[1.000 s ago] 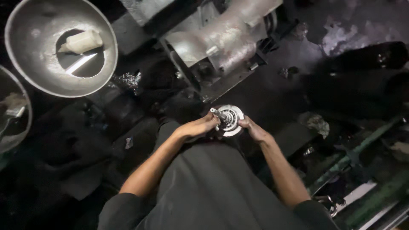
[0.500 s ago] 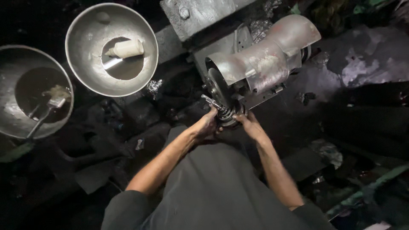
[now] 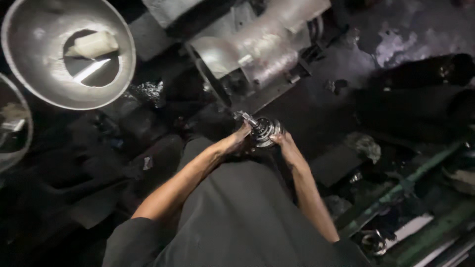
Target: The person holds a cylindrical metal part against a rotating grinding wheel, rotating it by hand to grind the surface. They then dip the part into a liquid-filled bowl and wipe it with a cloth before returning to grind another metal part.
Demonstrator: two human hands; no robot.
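Two metal bowls (image 3: pixel 44 84), one shiny round part (image 3: pixel 265 131), two hands (image 3: pixel 236 143).

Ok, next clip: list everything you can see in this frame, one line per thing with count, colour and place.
round metal part: one, shiny silver, ridged, centre of frame, held between both hands
grey metal machine housing: one, dull silver, top centre, above the hands
large metal bowl: one, grey, top left, with a pale lump and a shiny strip inside
second bowl: one, grey, left edge, only partly in view
green metal rails: several, green, lower right
metal ring: one, silvery, bottom right beside the rails
floor: dark, oily, with scattered debris
left hand: on the left side of the round part
right hand: on its right side
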